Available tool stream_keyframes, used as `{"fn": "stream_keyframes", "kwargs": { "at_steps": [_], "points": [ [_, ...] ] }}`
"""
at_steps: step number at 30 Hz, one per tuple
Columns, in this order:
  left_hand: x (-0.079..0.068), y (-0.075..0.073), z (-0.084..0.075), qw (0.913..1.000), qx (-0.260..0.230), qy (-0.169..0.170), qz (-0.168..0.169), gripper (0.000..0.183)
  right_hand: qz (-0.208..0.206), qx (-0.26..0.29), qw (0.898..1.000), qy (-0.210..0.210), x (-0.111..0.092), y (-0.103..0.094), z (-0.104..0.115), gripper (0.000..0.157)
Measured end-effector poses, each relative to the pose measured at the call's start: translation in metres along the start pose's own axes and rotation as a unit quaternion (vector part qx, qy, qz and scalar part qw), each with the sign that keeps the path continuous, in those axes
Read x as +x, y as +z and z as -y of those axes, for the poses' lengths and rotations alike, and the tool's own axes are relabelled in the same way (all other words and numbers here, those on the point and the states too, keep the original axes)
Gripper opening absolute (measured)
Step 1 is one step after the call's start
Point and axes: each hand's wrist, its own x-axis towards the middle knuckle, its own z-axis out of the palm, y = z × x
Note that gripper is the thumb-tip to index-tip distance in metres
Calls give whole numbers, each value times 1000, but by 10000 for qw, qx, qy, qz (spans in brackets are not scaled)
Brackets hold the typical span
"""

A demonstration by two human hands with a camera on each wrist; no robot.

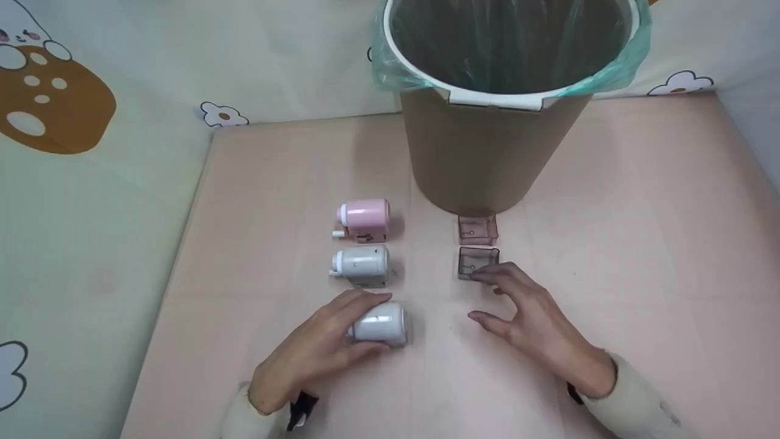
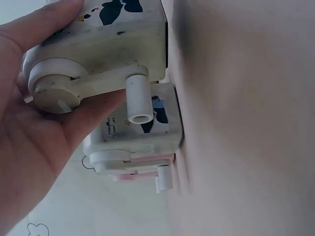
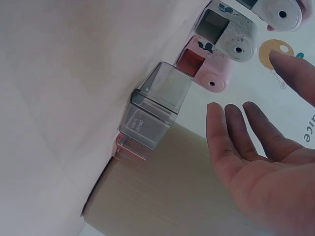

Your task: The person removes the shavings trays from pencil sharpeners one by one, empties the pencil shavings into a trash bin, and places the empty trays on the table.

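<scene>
My left hand (image 1: 323,341) grips a white hand-crank pencil sharpener (image 1: 381,323), thumb on one side and fingers on the other. The left wrist view shows its crank handle (image 2: 139,98) and dark printed pattern. Beyond lie a second white pencil sharpener (image 1: 365,263) and a pink one (image 1: 368,216), in a column. My right hand (image 1: 536,317) has its fingers apart and loosely bent, with nothing between them. It hovers by a clear grey shavings tray (image 1: 477,261); the right wrist view shows a gap between them. A clear pinkish tray (image 1: 478,230) sits just behind the grey one.
A brown bin (image 1: 481,146) with a green plastic liner (image 1: 621,70) stands at the back, close behind the trays. The table (image 1: 274,201) has a pale pink covering. A patterned white cloth (image 1: 292,61) hangs behind and to the left.
</scene>
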Motion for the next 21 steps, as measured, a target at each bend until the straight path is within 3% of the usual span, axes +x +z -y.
{"fn": "stream_keyframes", "kwargs": {
  "at_steps": [13,21],
  "points": [
    [13,-1,-17,9969,287,619,-382,60,253,74,9997,10,-3,0,8,52],
    [17,-1,-25,9965,322,662,-399,58,463,107,9989,-48,-3,1,16,55]
  ]
}}
